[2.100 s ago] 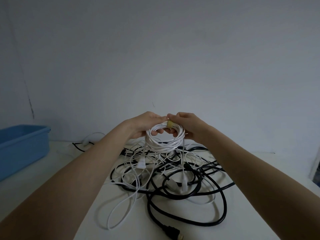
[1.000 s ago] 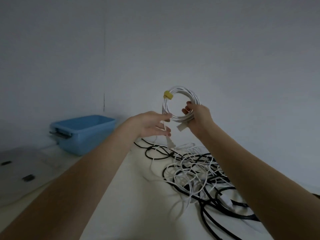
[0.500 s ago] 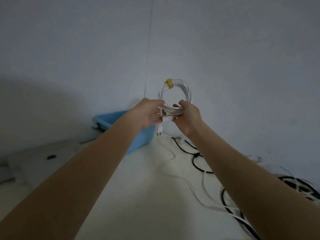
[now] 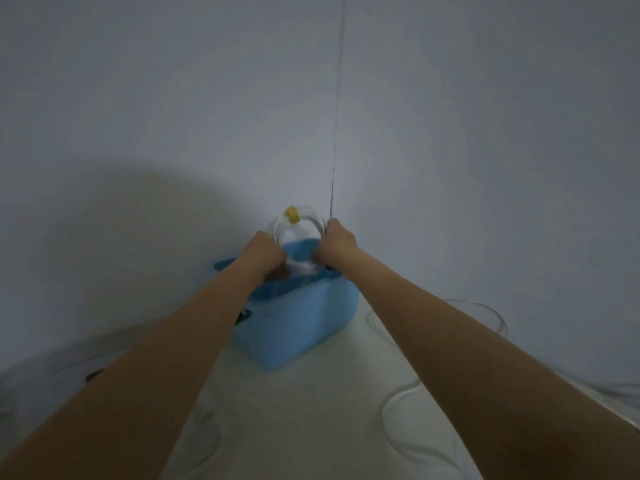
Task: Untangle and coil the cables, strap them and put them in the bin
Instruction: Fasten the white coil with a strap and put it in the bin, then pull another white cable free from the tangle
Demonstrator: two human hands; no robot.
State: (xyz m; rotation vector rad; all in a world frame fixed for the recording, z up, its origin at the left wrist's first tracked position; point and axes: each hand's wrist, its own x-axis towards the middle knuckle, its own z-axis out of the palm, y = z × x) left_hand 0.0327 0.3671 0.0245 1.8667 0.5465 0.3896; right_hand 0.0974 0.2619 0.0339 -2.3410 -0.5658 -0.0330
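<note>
Gripping the white coiled cable point(image 4: 313, 224) at frame centre, the left hand point(image 4: 267, 250) and right hand point(image 4: 336, 241) held it upright over the blue bin point(image 4: 301, 317). A yellow strap point(image 4: 292, 215) sat atop the coil.

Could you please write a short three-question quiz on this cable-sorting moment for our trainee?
1. True or false: the white coil already lies on the floor of the blue bin.
2. What colour is the strap on the coil?
3. Which hands hold the coil? A) left hand only B) right hand only C) both

Key:
1. False; it is held upright over the bin's opening.
2. Yellow.
3. C.
</note>
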